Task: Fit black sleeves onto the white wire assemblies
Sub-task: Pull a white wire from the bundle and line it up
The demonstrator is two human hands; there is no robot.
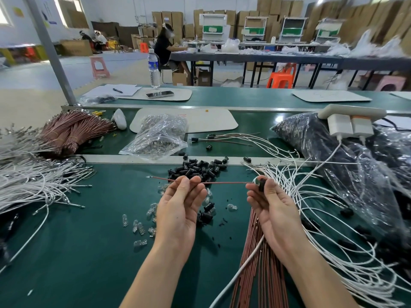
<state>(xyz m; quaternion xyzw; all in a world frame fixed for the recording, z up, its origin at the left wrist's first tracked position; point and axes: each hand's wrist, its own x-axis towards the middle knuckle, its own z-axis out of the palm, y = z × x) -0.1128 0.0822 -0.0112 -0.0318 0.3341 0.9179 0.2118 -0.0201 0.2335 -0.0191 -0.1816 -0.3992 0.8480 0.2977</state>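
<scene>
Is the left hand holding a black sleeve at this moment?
No, the left hand pinches a red wire, while the black sleeve sits in the fingers of the right hand.

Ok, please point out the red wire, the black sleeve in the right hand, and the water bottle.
red wire [224,182]: head view, middle of its bare length.
black sleeve [262,185]: head view, its round dark body.
water bottle [154,77]: head view, clear body below the label.

Over the green bench [89,252], the left hand [180,210] pinches a reddish-brown wire [224,182]. The right hand [271,207] grips a black sleeve [262,185] at the wire's 3 o'clock end. Loose black sleeves [198,168] are piled at 12 o'clock from the hands, and small clear bulbs [138,227] lie at 8 o'clock.
</scene>
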